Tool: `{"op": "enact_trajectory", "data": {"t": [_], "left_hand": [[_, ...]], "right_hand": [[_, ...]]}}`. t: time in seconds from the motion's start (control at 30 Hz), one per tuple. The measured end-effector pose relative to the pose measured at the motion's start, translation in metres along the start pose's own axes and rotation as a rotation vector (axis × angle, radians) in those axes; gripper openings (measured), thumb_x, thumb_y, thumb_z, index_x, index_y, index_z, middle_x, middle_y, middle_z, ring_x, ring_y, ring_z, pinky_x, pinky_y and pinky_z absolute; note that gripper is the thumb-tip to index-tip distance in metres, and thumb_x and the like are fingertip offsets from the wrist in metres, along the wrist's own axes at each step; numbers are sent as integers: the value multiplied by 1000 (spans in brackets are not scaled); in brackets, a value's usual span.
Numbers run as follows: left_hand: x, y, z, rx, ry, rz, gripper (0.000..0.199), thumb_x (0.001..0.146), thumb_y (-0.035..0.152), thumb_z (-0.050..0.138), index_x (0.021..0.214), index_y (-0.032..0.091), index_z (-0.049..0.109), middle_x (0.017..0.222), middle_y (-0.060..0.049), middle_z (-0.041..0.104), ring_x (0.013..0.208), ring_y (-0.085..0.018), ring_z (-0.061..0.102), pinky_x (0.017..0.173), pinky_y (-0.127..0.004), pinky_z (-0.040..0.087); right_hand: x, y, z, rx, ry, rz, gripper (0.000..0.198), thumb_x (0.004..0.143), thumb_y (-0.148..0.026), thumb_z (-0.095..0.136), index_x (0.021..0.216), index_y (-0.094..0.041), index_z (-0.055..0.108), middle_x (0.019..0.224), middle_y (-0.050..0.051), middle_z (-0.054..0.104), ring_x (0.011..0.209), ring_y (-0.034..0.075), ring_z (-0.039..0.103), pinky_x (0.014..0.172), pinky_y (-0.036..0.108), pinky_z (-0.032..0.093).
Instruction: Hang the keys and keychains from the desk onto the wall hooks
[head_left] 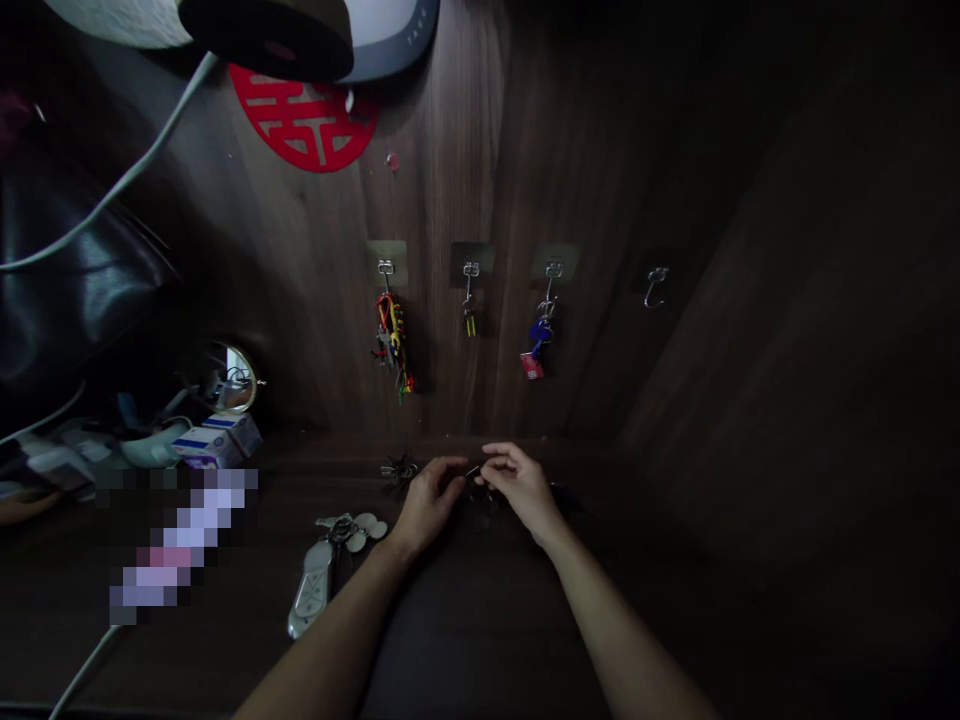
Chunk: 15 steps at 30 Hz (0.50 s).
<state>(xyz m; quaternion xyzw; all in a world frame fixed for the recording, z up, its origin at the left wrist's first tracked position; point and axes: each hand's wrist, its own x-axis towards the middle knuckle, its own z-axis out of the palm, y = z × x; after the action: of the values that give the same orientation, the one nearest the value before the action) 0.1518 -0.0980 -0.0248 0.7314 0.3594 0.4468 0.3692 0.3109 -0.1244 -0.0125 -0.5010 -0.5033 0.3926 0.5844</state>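
My left hand (429,505) and my right hand (519,488) come close together low over the dark wooden surface. The fingers of my right hand pinch a bunch of dark keys (481,494), hard to see in the shade, with a thin shiny bit showing between both hands. My left hand is curled, thumb and forefinger turned towards that bit; what lies in its fingertips is hidden. Just left of my left hand rests another dark key bunch (399,470). Nearer me, beside my left forearm, a ring of keys with round tags (358,532) lies by a silver remote (311,590).
On the wooden wall are several hooks: one carries a colourful braided cord with keys (391,340), another a small yellow-marked key (470,322), a third blue keys (540,335); the right hook (655,290) is bare. Small boxes (217,440), a round mirror (238,380) and a black bag (75,270) stand left.
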Motion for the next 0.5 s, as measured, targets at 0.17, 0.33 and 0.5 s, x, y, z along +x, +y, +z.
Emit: {"op": "enact_trajectory", "data": {"t": [0.17,0.33,0.5], "left_hand": [[-3,9,0,-34,-91,58,29,83,30,53,110,22,59,111,-5,63,105,-18,56,92,-30,40],[-3,14,-2,-85,-85,8,21,85,34,50,93,19,62,88,-3,67,83,-16,61,78,-26,45],[1,9,-2,-189,33,-102,22,80,39,54,79,17,59,68,2,63,61,-11,56,58,-20,42]], "right_hand": [[-4,-7,4,178,-42,104,36,61,-30,72,91,-19,59,68,-4,61,63,12,62,59,25,49],[-6,-8,10,188,-59,123,39,59,-34,74,91,-19,58,65,-4,61,59,12,61,54,24,49],[-7,-7,13,150,-60,119,38,66,-45,67,93,-19,57,71,0,63,62,15,64,55,27,49]]}}
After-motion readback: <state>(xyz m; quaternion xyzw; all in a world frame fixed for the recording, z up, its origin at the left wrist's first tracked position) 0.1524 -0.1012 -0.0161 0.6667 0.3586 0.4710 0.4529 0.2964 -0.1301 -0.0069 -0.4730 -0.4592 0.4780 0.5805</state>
